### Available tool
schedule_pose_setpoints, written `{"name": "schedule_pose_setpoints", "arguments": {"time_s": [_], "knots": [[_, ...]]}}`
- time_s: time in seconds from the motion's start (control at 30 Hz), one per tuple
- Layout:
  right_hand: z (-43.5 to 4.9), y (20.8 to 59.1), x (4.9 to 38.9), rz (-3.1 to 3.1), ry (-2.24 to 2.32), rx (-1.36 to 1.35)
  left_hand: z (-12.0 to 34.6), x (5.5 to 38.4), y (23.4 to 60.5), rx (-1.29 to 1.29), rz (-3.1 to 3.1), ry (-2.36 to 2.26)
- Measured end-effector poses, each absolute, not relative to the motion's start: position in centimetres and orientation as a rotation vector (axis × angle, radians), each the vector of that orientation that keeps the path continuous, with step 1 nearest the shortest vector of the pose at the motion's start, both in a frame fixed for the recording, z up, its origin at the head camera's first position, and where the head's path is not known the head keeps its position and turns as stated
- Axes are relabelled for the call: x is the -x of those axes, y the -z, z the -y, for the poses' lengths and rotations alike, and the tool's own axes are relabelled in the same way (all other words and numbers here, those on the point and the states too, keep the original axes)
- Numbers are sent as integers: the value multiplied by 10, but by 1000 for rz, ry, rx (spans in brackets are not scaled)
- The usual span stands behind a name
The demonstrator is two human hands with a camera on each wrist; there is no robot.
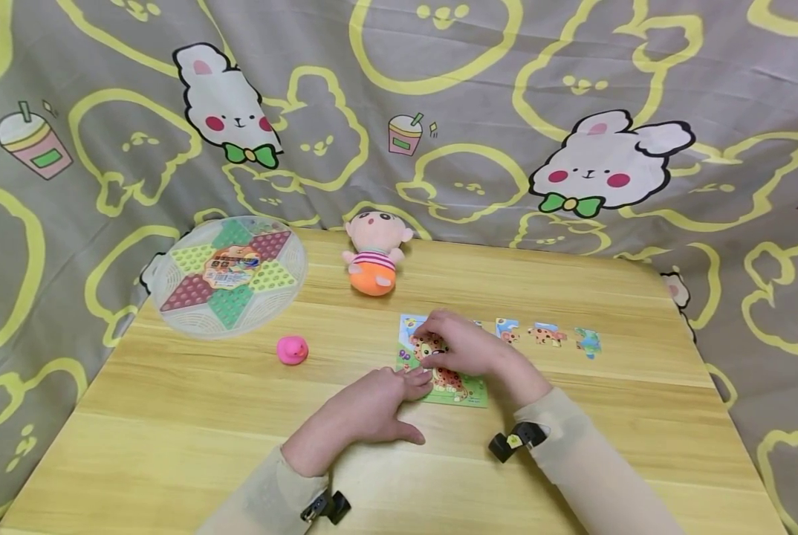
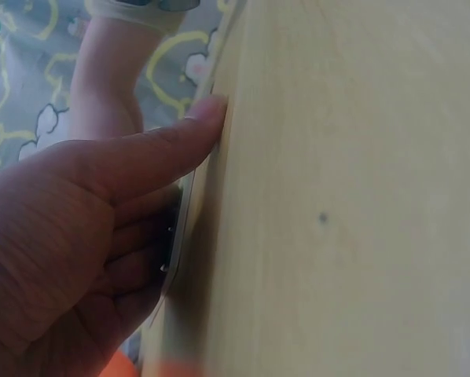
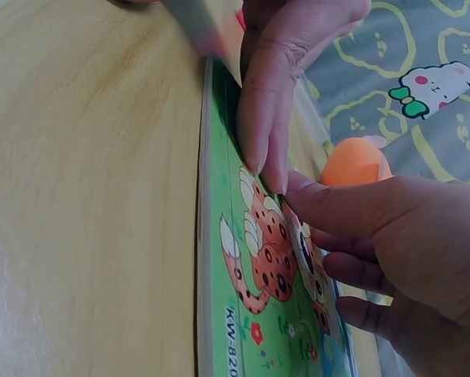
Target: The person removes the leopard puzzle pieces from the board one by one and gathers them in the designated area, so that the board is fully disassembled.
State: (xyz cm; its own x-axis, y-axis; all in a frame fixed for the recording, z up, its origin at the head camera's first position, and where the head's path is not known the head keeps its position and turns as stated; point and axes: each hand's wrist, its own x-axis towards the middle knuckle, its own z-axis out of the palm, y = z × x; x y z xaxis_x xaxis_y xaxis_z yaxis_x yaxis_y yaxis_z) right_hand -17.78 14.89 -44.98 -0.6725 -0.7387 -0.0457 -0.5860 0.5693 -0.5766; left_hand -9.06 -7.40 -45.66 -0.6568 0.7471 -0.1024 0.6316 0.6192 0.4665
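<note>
A jigsaw puzzle [image 1: 475,395] of a spotted leopard cub on a green and blue ground lies flat on the table, in a thin tray. My right hand [image 1: 467,346] arches over its upper part, thumb and fingers pinching a puzzle piece [image 3: 304,247] with the cub's face, which sits slightly tilted in the right wrist view. From the lower left, my left hand [image 1: 375,401] rests extended fingertips on the puzzle beside the right thumb, its own thumb held apart. In the left wrist view the puzzle edge runs past the left palm [image 2: 54,228].
Right of the puzzle lie loose pieces [image 1: 547,334] in a row. A pink rubber duck [image 1: 293,350] sits to the left, a round Chinese checkers board [image 1: 232,276] behind it. A plush doll [image 1: 372,256] stands at the back before a patterned curtain [image 1: 466,186].
</note>
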Motion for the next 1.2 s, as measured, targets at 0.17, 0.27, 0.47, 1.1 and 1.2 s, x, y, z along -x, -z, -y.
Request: {"name": "schedule_pose_setpoints", "arguments": {"time_s": [0.17, 0.27, 0.47, 1.1, 1.2], "knots": [[-146, 451, 178, -2503, 799, 1074, 74, 90, 456, -1114, -2559, -574], [-146, 451, 178, -2500, 817, 1028, 73, 90, 456, -1108, -2555, -578], [-146, 454, 177, -2486, 872, 979, 73, 90, 457, -1089, -2552, -587], [-143, 454, 168, -2534, 855, 961, 73, 90, 456, -1081, -2559, -591], [-142, 454, 167, -2536, 842, 945, 73, 89, 456, -1075, -2560, -591]]}}
